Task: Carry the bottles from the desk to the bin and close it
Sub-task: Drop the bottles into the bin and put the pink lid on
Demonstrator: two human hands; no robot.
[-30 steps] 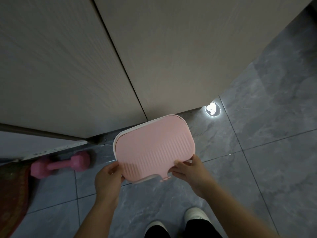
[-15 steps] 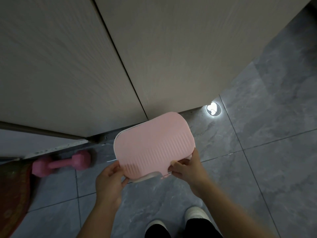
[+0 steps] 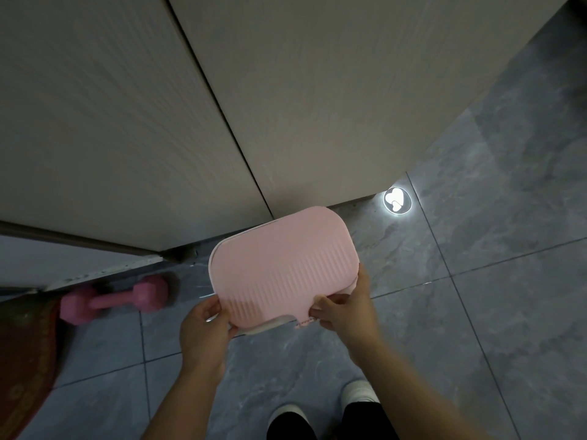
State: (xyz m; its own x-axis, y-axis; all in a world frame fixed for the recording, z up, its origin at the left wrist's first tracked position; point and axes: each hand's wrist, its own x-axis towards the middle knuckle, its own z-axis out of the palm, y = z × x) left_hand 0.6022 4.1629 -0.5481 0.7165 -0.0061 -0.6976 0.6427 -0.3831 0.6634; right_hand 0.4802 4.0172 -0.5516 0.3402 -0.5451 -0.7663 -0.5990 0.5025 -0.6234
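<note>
Nearly shut: pink lid (image 3: 282, 268) lying over white bin (image 3: 270, 327) on floor (image 3: 476, 312), left hand (image 3: 205, 328) and right hand (image 3: 344, 308) pinching its near edge, long axis crosswise; bottles unseen.

Both hands grip the near edge of the pink bin lid (image 3: 281, 268): left hand (image 3: 203, 328) at its left corner, right hand (image 3: 344, 309) by the tab. A pink dumbbell (image 3: 114, 300) lies left of the fingers (image 3: 324, 301) on the grey tile floor (image 3: 476, 312).

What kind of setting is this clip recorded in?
Probably a room in a home: grey tiled floor, tall pale cabinet doors, a pink dumbbell lying on the tiles, and a small heart-shaped light at floor level.
</note>
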